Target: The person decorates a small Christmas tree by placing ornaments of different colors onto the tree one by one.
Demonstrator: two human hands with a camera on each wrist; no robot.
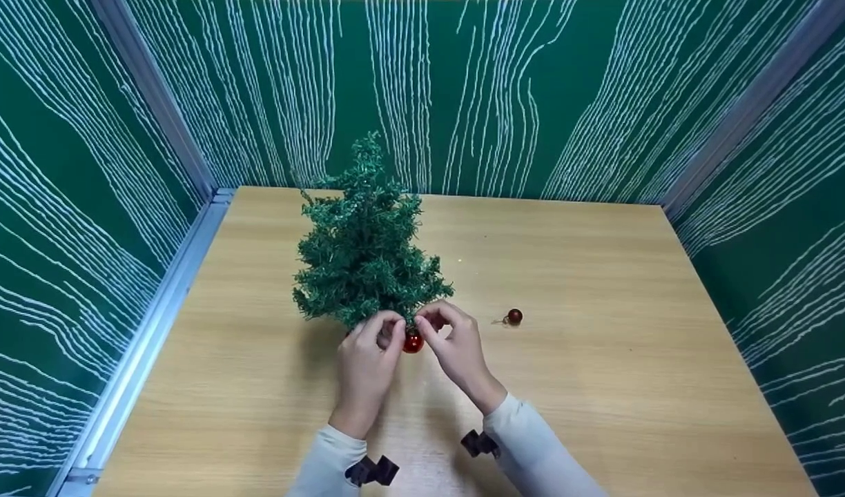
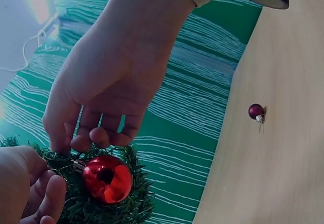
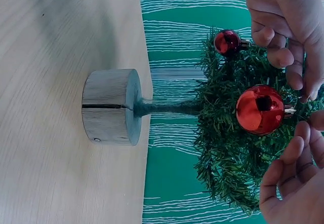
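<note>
Tree (image 1: 367, 255): dk green, w/ lighter shiny green bits
Big bauble (image 3: 259, 113): bright glossy red, w/ dk reflection mid-front
Bauble cap (image 3: 289, 111): silver
Small bauble on tree (image 3: 227, 42): deep red, shiny
Loose bauble (image 2: 256, 111): dk red, nr maroon
Trunk (image 3: 169, 107): dull green
Base (image 3: 109, 89): greyish-wht, w/ one blk line along side
Walls (image 1: 450, 103): deep green, w/ wavy wht-ish lines in uneven bunches
Corner posts (image 1: 747, 96): grey, slight purple tint
Left rail (image 1: 160, 324): lt blue-grey
Table (image 1: 588, 276): lt tan, w/ faint wood-grain streaks
Sleeves (image 1: 536, 445): plain off-wht
Wrist blocks (image 1: 386, 471): blk
Cable (image 2: 25, 54): wht
</note>
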